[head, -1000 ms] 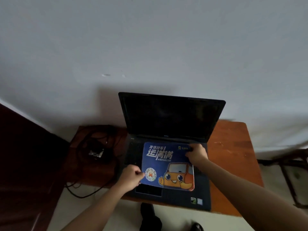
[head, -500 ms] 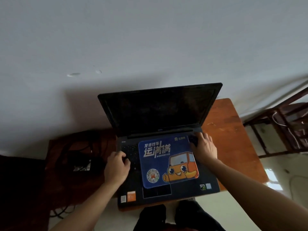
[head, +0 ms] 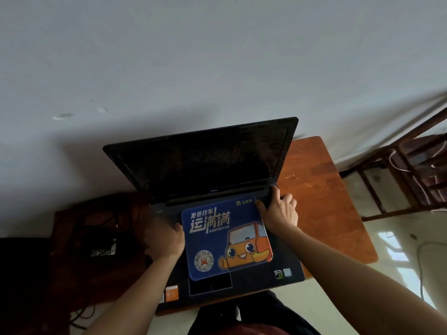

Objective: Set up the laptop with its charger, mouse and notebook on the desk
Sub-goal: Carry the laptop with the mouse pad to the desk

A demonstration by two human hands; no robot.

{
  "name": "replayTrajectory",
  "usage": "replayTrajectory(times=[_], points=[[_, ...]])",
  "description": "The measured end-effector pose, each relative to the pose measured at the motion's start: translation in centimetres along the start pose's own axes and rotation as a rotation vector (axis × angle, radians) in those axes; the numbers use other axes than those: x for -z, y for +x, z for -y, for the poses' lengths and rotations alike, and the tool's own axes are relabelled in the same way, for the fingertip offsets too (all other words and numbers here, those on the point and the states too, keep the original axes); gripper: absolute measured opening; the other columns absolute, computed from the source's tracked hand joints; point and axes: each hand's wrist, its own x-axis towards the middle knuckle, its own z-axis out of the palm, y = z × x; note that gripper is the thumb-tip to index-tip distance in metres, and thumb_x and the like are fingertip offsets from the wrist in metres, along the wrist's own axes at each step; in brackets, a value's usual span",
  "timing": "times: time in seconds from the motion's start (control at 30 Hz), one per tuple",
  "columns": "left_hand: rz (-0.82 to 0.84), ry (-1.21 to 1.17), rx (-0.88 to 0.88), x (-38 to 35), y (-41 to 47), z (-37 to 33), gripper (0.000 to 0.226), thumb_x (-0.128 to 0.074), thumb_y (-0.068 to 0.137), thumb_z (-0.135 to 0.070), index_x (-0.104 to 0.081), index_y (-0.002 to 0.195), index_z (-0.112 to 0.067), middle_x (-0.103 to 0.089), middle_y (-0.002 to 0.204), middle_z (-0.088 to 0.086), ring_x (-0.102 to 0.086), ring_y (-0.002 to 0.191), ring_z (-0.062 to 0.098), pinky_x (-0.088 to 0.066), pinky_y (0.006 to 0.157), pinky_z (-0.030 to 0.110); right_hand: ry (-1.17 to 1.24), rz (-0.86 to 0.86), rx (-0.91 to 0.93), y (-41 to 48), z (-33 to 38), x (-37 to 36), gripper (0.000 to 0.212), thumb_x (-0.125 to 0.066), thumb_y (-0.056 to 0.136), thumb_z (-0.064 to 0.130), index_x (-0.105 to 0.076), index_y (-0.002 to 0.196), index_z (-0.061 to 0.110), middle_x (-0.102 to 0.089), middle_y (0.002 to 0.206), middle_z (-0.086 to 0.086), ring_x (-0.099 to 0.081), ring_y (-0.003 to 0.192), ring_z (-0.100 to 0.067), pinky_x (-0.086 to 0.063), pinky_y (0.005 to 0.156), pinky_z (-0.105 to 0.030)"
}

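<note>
A black laptop (head: 208, 163) stands open on a small wooden desk (head: 321, 197), its screen dark. A blue mouse pad (head: 217, 228) with an orange cartoon van lies across its keyboard. My left hand (head: 164, 240) rests on the keyboard's left side, touching the pad's left edge. My right hand (head: 278, 211) lies flat on the keyboard's upper right, fingers spread, at the pad's top right corner. A black charger brick (head: 104, 247) with tangled cables sits on the dark left part of the desk. No mouse or notebook is in sight.
A pale wall rises right behind the desk. A wooden chair frame (head: 408, 175) stands to the right on a light floor. Loose cables (head: 79, 315) hang off the desk's left front. My legs are below the front edge.
My view has swung right and closer. My left hand let go of the pad's lower left corner and moved up onto the keyboard; my right hand shifted to the keyboard's upper right.
</note>
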Motion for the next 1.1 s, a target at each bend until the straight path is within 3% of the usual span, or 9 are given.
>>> replayTrajectory(times=[0.1, 0.2, 0.37, 0.5, 0.63, 0.77, 0.97, 1.1], points=[[-0.057, 0.023, -0.003, -0.2, 0.6, 0.2, 0.063, -0.051, 0.092, -0.045, -0.026, 0.141, -0.014, -0.036, 0.136, 0.025, -0.037, 0.125, 0.042, -0.040, 0.095, 0.057, 0.067, -0.001, -0.004, 0.8, -0.4, 0.1, 0.071, -0.044, 0.087, 0.065, -0.019, 0.142, 0.030, -0.045, 0.121, -0.018, -0.045, 0.113, -0.039, -0.044, 0.085, -0.045], [-0.077, 0.011, -0.005, -0.3, 1.1, 1.0, 0.074, -0.041, 0.089, -0.063, -0.022, 0.145, -0.020, -0.036, 0.136, 0.026, -0.038, 0.124, 0.043, -0.039, 0.094, 0.056, 0.103, -0.018, -0.018, 0.2, -0.7, -0.1, 0.076, -0.042, 0.080, 0.076, -0.021, 0.138, 0.032, -0.049, 0.116, -0.017, -0.049, 0.109, -0.038, -0.043, 0.082, -0.043], [-0.088, 0.065, -0.108, -0.6, 0.8, 2.7, 0.095, -0.031, 0.071, -0.086, -0.014, 0.146, -0.031, -0.040, 0.122, 0.023, -0.051, 0.103, 0.041, -0.044, 0.082, 0.049, 0.102, -0.045, -0.051, -1.5, -1.4, -0.8, 0.088, -0.042, 0.070, 0.086, -0.020, 0.137, 0.032, -0.048, 0.113, -0.015, -0.050, 0.108, -0.035, -0.044, 0.081, -0.043], [-0.075, 0.036, -0.164, -0.4, 0.5, 3.2, 0.093, -0.039, 0.072, -0.083, -0.014, 0.146, -0.032, -0.039, 0.120, 0.022, -0.052, 0.100, 0.040, -0.044, 0.069, 0.043, 0.035, -0.085, -0.070, -3.4, -1.5, -1.9, 0.094, -0.039, 0.068, 0.089, -0.019, 0.141, 0.033, -0.043, 0.114, -0.010, -0.052, 0.105, -0.033, -0.044, 0.076, -0.039], [-0.074, 0.085, -0.237, 0.2, 0.1, 3.9, 0.089, -0.041, 0.074, -0.080, -0.019, 0.145, -0.031, -0.040, 0.120, 0.021, -0.052, 0.103, 0.039, -0.046, 0.071, 0.044, 0.025, -0.122, -0.142, -5.8, -1.8, -3.0, 0.090, -0.033, 0.068, 0.091, -0.025, 0.139, 0.037, -0.042, 0.108, -0.007, -0.055, 0.103, -0.031, -0.039, 0.070, -0.037], [-0.065, 0.150, -0.335, 1.1, 0.0, 3.9, 0.084, -0.043, 0.075, -0.079, -0.029, 0.140, -0.028, -0.042, 0.117, 0.019, -0.053, 0.103, 0.040, -0.048, 0.075, 0.046, 0.041, -0.156, -0.210, -8.5, -2.9, -3.8, 0.088, -0.028, 0.068, 0.092, -0.027, 0.138, 0.038, -0.043, 0.109, -0.008, -0.055, 0.104, -0.031, -0.043, 0.074, -0.038], [-0.053, 0.238, -0.572, 1.3, -2.2, 0.4, 0.081, -0.040, 0.076, -0.079, -0.032, 0.138, -0.027, -0.042, 0.113, 0.017, -0.054, 0.102, 0.039, -0.048, 0.068, 0.040, 0.167, -0.261, -0.339, -12.3, -6.9, -2.5, 0.089, -0.030, 0.069, 0.090, -0.026, 0.141, 0.038, -0.042, 0.115, -0.009, -0.054, 0.107, -0.032, -0.046, 0.083, -0.042], [-0.036, 0.250, -0.789, 0.0, -5.8, -4.5, 0.078, -0.042, 0.077, -0.077, -0.035, 0.134, -0.026, -0.044, 0.110, 0.017, -0.054, 0.101, 0.040, -0.048, 0.064, 0.039, 0.215, -0.374, -0.461, -14.8, -11.7, -0.1, 0.089, -0.023, 0.067, 0.092, -0.023, 0.140, 0.041, -0.046, 0.112, -0.007, -0.056, 0.104, -0.030, -0.045, 0.077, -0.038]])
